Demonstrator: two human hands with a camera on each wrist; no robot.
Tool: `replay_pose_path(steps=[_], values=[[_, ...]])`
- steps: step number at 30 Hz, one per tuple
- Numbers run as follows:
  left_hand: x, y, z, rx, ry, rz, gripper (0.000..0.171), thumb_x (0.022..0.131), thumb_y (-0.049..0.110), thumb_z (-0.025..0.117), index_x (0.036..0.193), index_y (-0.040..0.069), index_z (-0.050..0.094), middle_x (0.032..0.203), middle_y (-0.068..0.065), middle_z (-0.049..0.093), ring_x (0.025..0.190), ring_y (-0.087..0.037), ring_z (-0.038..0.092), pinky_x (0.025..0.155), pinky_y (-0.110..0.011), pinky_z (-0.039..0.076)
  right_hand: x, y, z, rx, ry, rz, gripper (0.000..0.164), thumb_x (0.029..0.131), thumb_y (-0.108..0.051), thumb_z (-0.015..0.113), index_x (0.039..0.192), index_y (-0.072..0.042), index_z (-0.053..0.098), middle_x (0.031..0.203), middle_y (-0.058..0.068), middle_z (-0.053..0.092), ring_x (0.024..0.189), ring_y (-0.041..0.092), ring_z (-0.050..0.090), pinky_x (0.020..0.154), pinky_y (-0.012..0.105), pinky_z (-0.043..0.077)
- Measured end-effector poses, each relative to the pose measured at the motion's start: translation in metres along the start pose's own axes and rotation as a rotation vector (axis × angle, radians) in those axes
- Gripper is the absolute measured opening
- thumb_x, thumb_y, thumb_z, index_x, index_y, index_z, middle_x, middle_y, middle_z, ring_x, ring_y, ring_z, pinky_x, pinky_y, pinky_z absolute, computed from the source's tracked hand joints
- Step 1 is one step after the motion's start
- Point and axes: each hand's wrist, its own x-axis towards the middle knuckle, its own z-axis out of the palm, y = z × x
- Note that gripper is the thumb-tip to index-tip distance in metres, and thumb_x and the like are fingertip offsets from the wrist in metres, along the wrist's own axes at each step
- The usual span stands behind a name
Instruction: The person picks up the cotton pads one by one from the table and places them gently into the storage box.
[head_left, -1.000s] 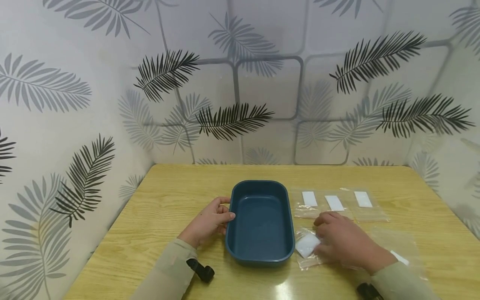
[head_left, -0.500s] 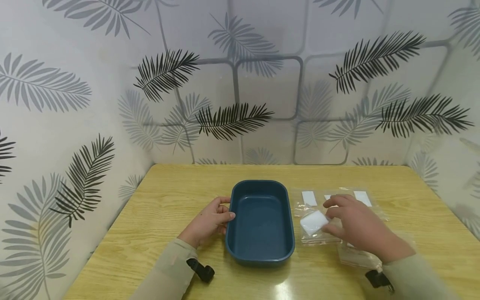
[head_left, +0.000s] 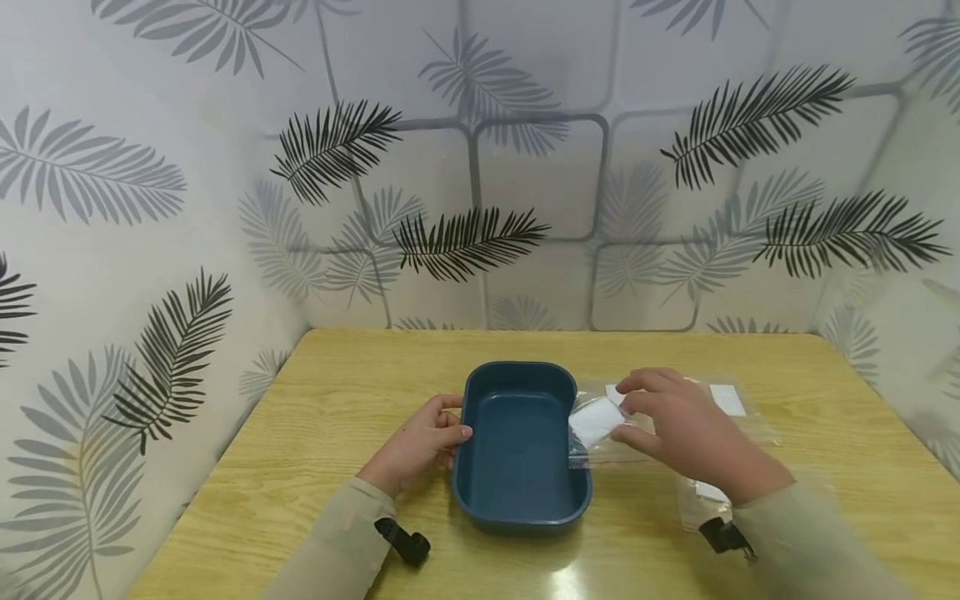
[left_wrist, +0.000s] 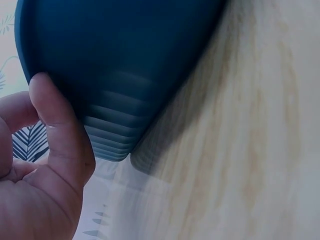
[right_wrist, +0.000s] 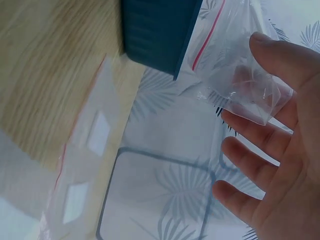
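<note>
A dark blue rectangular tub [head_left: 521, 458] stands on the table. My left hand [head_left: 416, 442] grips its left side wall, thumb over the rim, as the left wrist view also shows of the tub [left_wrist: 125, 60]. Beside the tub's right rim, my right hand [head_left: 675, 425] pinches a clear zip bag [head_left: 596, 423] with a white patch, raised off the table and partly over the rim. In the right wrist view the bag [right_wrist: 240, 75] hangs from thumb and fingers, its red zip strip visible. What the bag contains is unclear.
Flat clear zip bags with white labels [head_left: 726, 400] lie at the right, partly hidden behind my right hand. Another labelled bag [head_left: 708, 493] lies under my right wrist. The wooden table [head_left: 352, 367] meets a leaf-patterned wall [head_left: 525, 183] at the back.
My right hand has picked up the near zip bag, lifted it and carried it up and then left to the tub's right rim. The left hand keeps its grip on the tub.
</note>
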Motion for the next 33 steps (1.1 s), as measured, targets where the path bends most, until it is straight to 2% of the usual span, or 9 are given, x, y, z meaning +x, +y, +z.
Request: replay_pose_path(steps=[13,17,23,33], values=[[-0.001,0.0,0.0,-0.012,0.021,0.001,0.057,0.1,0.017,0.065,0.15,0.01,0.037,0.099,-0.013,0.059,0.073,-0.021,0.059,0.063,-0.031,0.052,0.043,-0.03,0.016,0.005,-0.015,-0.05,0.022,0.086,-0.038,0.081,0.09,-0.017,0.075,0.118,0.006,0.065,0.115,0.03,0.057,0.098,0.05,0.047],[0.0,-0.001,0.0,-0.005,0.027,0.004,0.057,0.1,0.017,0.065,0.15,0.008,0.038,0.098,-0.013,0.059,0.073,-0.021,0.059,0.063,-0.031,0.052,0.052,-0.036,0.023,-0.014,-0.041,-0.046,0.029,0.088,-0.042,0.079,0.1,-0.016,0.077,0.122,0.006,0.065,0.119,0.03,0.056,0.099,0.05,0.046],[0.001,-0.003,0.002,-0.01,0.027,-0.003,0.058,0.1,0.014,0.064,0.151,0.006,0.036,0.098,-0.012,0.058,0.072,-0.02,0.058,0.062,-0.031,0.052,0.054,-0.042,0.03,-0.092,-0.153,0.036,0.058,0.09,-0.057,0.07,0.129,-0.015,0.07,0.137,0.011,0.058,0.129,0.034,0.05,0.105,0.054,0.042],[0.002,-0.002,0.002,0.004,0.045,-0.011,0.056,0.101,0.011,0.062,0.151,0.006,0.037,0.099,-0.013,0.058,0.071,-0.02,0.058,0.062,-0.032,0.052,0.046,-0.037,0.031,-0.064,-0.152,0.061,0.054,0.089,-0.055,0.071,0.123,-0.014,0.072,0.139,0.014,0.057,0.13,0.036,0.049,0.104,0.057,0.042]])
